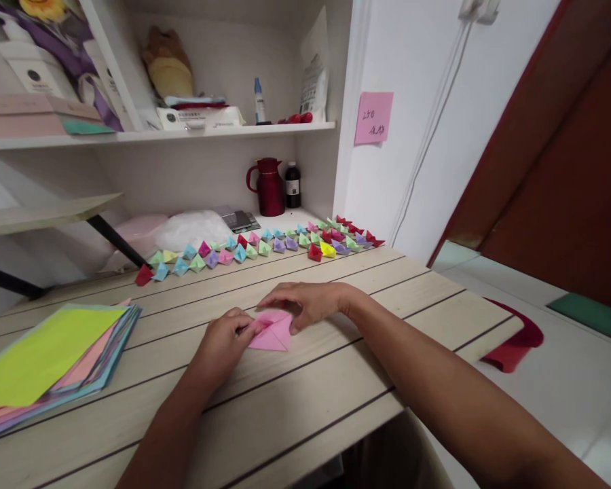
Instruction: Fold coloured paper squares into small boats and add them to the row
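A pink folded piece of paper (278, 334) with crease lines lies on the striped wooden table in front of me. My left hand (227, 339) pinches its left side between thumb and fingers. Over its far right side arches my right hand (305, 302), thumb near the right edge and fingers stretched out behind the paper, with a gap between them. Whether the right fingertips touch the paper, I cannot tell. Beyond the hands, several small folded paper boats (239, 252) in many colours stand in rows along the table's back.
A stack of coloured paper sheets (56, 353) lies at the left. Behind the boats are a red jug (270, 190), a dark bottle (292, 187) and a white plastic bag (196, 229). A black-legged small stand (45, 212) is at the back left.
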A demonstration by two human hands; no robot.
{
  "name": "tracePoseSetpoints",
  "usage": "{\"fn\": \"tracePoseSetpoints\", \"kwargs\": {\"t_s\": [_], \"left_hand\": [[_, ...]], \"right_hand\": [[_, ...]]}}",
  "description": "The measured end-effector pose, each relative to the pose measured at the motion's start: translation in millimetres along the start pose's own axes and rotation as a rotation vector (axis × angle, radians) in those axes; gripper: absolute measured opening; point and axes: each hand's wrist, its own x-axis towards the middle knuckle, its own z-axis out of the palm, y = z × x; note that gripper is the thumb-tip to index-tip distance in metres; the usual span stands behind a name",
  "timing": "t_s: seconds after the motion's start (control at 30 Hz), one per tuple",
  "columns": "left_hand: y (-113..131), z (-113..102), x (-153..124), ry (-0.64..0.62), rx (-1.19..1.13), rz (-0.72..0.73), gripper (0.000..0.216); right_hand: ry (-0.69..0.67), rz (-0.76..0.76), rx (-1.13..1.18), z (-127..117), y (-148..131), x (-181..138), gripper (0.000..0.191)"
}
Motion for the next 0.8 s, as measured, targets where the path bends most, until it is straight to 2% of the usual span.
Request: {"fn": "tracePoseSetpoints", "kwargs": {"t_s": [0.17, 0.4, 0.63, 0.8], "left_hand": [[0.3, -1.4, 0.6, -0.024, 0.046, -0.015, 0.023], [14.4, -3.4, -4.8, -0.068, 0.223, 0.024, 0.020], [9.7, 0.4, -4.0, -0.028, 0.255, 0.002, 0.026], [8.7, 2.3, -5.4, 0.065, 0.370, 0.183, 0.026]], "right_hand": [[0.041, 0.009, 0.025, 1.8, 2.4, 1.8, 0.041], [0.111, 0.031, 0.077, 5.6, 8.0, 5.7, 0.023], [0.099, 0.027, 0.115, 7.0, 8.3, 6.5, 0.023], [0.096, 0.024, 0.093, 7.8, 9.8, 7.6, 0.029]]}}
